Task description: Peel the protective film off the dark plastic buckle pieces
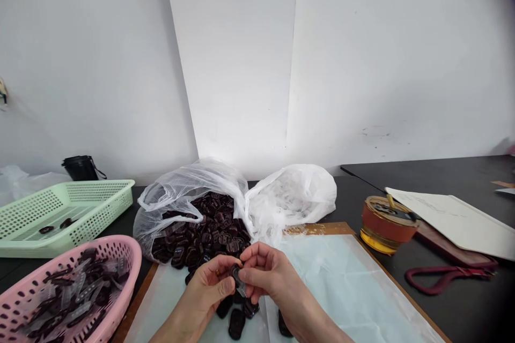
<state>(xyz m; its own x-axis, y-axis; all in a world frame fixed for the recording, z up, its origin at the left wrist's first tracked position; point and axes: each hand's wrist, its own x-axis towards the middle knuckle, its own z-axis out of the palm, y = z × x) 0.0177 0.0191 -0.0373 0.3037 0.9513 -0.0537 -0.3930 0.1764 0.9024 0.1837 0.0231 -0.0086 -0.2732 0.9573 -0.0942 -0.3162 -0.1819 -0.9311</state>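
My left hand (pixel 207 289) and my right hand (pixel 269 273) meet over the covered board, both closed by pinching on one small dark brown plastic piece (pixel 236 273). A bit of clear plastic seems to show below it, partly hidden by my fingers. Right behind my hands, a heap of similar glossy dark pieces (pixel 217 230) spills from a clear plastic bag (pixel 169 193). Several loose dark pieces (pixel 236 324) lie under and in front of my hands on the pale sheet (pixel 333 273).
At left stand a pink basket (pixel 134 257) of dark pieces with clear strips and a green basket (pixel 116 193), a black cup (pixel 80 168) behind. A white bag (pixel 298 193) sits at the back. On the right are a tape roll (pixel 388 225), dark red scissors (pixel 434 281) and a notebook (pixel 454 220).
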